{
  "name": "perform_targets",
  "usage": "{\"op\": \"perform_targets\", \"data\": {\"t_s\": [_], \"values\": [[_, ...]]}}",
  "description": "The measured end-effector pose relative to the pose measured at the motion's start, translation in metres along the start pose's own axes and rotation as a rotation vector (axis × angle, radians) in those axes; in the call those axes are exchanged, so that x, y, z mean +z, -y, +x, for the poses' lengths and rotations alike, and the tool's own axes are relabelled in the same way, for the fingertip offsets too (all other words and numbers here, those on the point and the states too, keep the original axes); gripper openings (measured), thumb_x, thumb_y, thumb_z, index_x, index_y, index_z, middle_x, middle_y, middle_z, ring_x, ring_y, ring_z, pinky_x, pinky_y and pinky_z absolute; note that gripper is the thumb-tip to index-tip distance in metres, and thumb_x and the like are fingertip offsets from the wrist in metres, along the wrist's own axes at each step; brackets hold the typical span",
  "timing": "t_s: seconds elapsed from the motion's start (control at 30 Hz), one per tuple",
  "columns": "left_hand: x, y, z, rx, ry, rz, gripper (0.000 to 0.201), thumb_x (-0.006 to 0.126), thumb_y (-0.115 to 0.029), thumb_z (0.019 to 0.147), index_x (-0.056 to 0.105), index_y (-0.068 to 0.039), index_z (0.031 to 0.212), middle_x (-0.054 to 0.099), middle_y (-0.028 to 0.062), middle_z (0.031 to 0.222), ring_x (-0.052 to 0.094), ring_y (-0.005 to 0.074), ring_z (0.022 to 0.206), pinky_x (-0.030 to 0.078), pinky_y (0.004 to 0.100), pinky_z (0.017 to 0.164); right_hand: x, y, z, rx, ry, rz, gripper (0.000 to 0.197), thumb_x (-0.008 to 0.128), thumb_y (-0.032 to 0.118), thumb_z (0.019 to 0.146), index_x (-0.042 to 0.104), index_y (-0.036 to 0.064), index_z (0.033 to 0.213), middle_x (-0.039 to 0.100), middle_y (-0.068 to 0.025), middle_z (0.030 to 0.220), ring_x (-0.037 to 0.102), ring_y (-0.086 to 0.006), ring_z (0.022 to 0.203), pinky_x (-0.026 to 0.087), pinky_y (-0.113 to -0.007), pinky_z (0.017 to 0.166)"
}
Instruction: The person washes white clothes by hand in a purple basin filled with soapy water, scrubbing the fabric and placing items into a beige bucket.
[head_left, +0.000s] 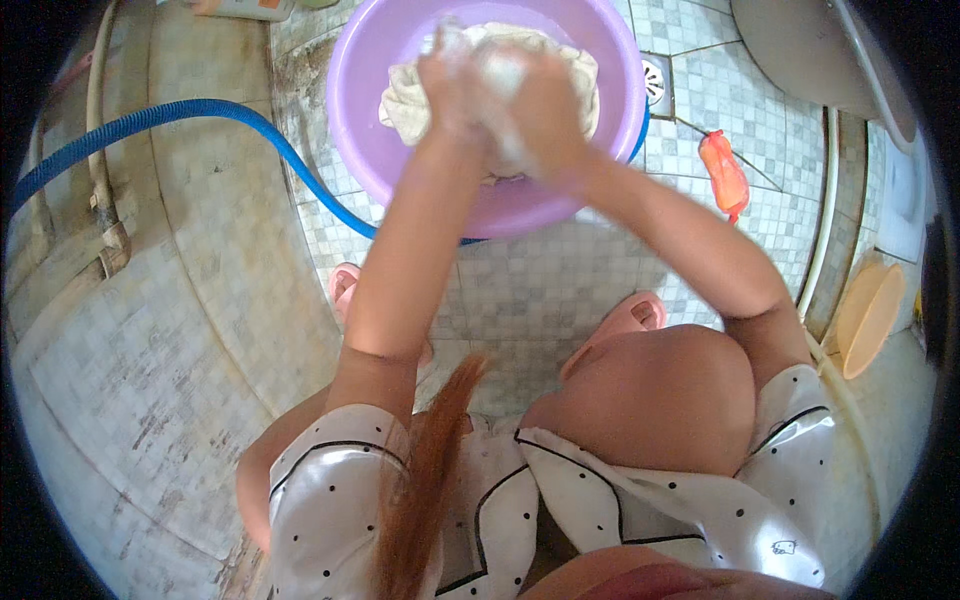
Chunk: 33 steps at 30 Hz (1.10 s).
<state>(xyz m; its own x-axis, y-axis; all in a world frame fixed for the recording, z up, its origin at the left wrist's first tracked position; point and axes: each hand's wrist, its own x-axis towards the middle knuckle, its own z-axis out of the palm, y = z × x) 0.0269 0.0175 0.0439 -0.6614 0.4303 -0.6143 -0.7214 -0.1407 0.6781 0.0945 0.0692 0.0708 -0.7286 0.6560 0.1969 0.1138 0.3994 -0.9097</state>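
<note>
A purple plastic basin (350,130) stands on the tiled floor at the top middle of the head view. Bunched in it lies a wet cream-white cloth (405,105). Both my hands are over the basin, close together and blurred by motion. My left hand (450,100) is closed on a bunched part of the cloth. Opposite it, my right hand (548,110) grips the same cloth, with a whitish fold showing between the two. The fingertips are smeared, so their exact placing is unclear.
A blue ribbed hose (200,108) curves from the left and passes under the basin. To the right are a floor drain (652,82), an orange-red packet (722,172), a large pale round vessel (800,45) and a yellow-orange basin (868,318). A pipe (98,170) runs along the left wall.
</note>
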Motion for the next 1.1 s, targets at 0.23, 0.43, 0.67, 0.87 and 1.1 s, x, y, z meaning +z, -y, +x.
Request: {"op": "perform_targets", "data": {"t_s": [0.23, 0.43, 0.67, 0.87, 1.1], "values": [[-0.002, 0.017, -0.017, 0.561, 0.362, 0.435, 0.035, 0.043, -0.036, 0.092, 0.053, -0.003, 0.099, 0.055, 0.0070, 0.083, 0.055, 0.0165, 0.070, 0.049, 0.0286, 0.059, -0.006, -0.037, 0.019, 0.346, 0.086, 0.311, 0.040, 0.057, 0.035, 0.083, 0.062, -0.0025, 0.072, 0.061, -0.0191, 0.064, 0.061, -0.0303, 0.063, 0.047, -0.040, 0.064], [0.013, 0.001, -0.012, -0.040, 0.066, 0.185, 0.037, 0.048, -0.035, 0.088, 0.052, -0.004, 0.107, 0.057, 0.0081, 0.092, 0.057, 0.0199, 0.082, 0.050, 0.0334, 0.069, -0.011, -0.061, 0.033, 0.106, 0.112, 0.198, 0.039, 0.057, 0.038, 0.083, 0.062, -0.0010, 0.078, 0.060, -0.0181, 0.065, 0.059, -0.0338, 0.065, 0.047, -0.040, 0.065], [0.014, -0.061, -0.003, -0.008, 0.401, 1.022, 0.049, 0.059, -0.040, 0.082, 0.053, -0.003, 0.113, 0.056, 0.0088, 0.109, 0.056, 0.0186, 0.097, 0.044, 0.0301, 0.084, -0.049, -0.051, 0.040, 0.628, 0.346, 0.624, 0.046, 0.059, 0.022, 0.084, 0.044, 0.0026, 0.123, 0.055, -0.0085, 0.111, 0.054, -0.0149, 0.092, 0.045, -0.027, 0.079], [0.015, -0.085, -0.002, 0.133, 0.706, 1.257, 0.039, 0.065, -0.017, 0.074, 0.057, 0.000, 0.109, 0.061, 0.0047, 0.098, 0.056, 0.0136, 0.086, 0.044, 0.0270, 0.077, -0.067, -0.051, 0.031, 0.473, 0.540, 0.307, 0.047, 0.070, 0.017, 0.073, 0.048, 0.0009, 0.112, 0.056, -0.0091, 0.100, 0.052, -0.0143, 0.091, 0.044, -0.027, 0.077], [-0.009, -0.082, 0.026, -0.019, 0.590, 0.408, 0.022, 0.054, -0.007, 0.081, 0.055, -0.001, 0.102, 0.060, 0.0107, 0.095, 0.059, 0.0168, 0.093, 0.048, 0.0294, 0.082, -0.078, -0.065, 0.007, 0.208, 0.424, -0.094, 0.040, 0.064, 0.019, 0.075, 0.051, 0.0006, 0.108, 0.054, -0.0100, 0.105, 0.055, -0.0215, 0.093, 0.042, -0.031, 0.086]]}}
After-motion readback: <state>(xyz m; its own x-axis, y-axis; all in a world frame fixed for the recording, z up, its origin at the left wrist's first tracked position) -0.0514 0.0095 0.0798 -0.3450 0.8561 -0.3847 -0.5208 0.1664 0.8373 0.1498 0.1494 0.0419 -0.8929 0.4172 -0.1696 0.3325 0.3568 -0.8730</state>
